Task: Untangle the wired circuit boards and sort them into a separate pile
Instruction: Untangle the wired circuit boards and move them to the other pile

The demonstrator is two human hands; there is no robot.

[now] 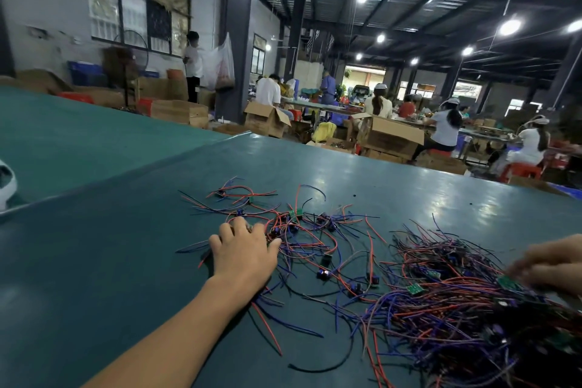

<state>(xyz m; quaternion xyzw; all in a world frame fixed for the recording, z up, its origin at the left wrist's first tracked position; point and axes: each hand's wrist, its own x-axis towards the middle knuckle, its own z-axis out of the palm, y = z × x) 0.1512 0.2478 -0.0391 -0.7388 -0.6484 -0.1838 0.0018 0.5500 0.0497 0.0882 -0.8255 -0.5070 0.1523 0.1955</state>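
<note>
Teal desk (126,261): my left grip (244,253) lies spread flat on the sorted pile (299,230) mid-desk. My right grip (548,268), too blurred to tell, is in the tangled heap (456,309) by the right edge. I'd draw one board out slowly.

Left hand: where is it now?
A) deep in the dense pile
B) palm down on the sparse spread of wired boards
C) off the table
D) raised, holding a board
B: the left hand lies palm down on the sparse spread, left of the dense pile where the blurred right hand is.
</note>
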